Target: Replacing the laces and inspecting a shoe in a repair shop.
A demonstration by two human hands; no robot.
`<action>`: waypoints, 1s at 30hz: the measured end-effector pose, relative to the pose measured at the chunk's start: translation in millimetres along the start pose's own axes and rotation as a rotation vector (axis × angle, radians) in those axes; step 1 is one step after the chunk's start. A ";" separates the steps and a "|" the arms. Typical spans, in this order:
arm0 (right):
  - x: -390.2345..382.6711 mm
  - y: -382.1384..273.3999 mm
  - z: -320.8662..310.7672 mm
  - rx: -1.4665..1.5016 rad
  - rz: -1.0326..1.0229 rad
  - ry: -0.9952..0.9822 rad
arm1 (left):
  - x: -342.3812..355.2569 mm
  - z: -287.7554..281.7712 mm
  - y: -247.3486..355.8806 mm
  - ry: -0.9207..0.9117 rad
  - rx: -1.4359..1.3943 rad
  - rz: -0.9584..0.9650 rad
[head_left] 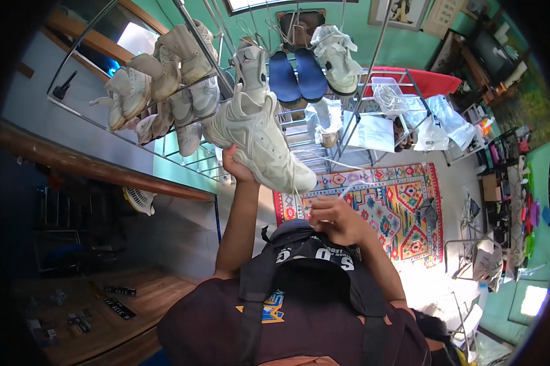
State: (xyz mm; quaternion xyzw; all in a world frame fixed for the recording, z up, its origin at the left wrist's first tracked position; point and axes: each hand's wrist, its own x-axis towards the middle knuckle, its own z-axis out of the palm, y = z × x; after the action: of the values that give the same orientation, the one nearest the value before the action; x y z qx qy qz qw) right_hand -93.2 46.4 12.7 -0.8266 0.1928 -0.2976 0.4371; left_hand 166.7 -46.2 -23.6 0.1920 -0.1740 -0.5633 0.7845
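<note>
A cream high-top sneaker (260, 143) is held up in front of the rack, toe pointing to the lower right. My left hand (238, 166) is closed around its underside near the heel, thumb showing and the other fingers hidden behind the shoe. Below and right of the toe, my right hand (338, 219) is closed, apart from the sneaker. A thin, pale, stick-like thing (350, 188) pokes up from its curled fingers; blur hides its kind. Near the toe a thin lace hangs down.
A metal rack (342, 141) spans the far side, carrying several pale shoes (192, 55), dark blue slides (311, 73) and a clear plastic box (386, 88). A patterned rug (403, 213) covers the floor beyond my right hand. A wooden ledge (104, 163) runs along the left.
</note>
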 end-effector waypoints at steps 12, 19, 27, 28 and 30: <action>6.6 -12.2 -23.3 -0.091 0.159 0.405 | -29.6 -1.1 -3.4 0.088 0.133 0.076; 32.4 21.1 -1.4 -0.252 0.279 0.421 | -53.6 21.0 -22.7 0.037 0.152 0.194; 22.8 56.2 -22.1 0.320 0.463 0.371 | -48.0 -14.4 -7.6 0.239 0.186 0.316; 17.4 58.5 -31.1 0.320 0.462 0.367 | -45.4 -11.1 1.1 0.258 0.159 0.301; 6.7 51.9 -46.6 0.435 0.421 0.044 | -42.2 -18.5 14.5 0.272 0.112 0.277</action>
State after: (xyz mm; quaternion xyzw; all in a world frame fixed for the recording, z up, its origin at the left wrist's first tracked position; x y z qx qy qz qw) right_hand -122.0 -14.1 -8.1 -0.6489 0.3011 -0.2524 0.6516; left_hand 174.7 0.1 -34.8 0.2842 -0.1222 -0.4082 0.8589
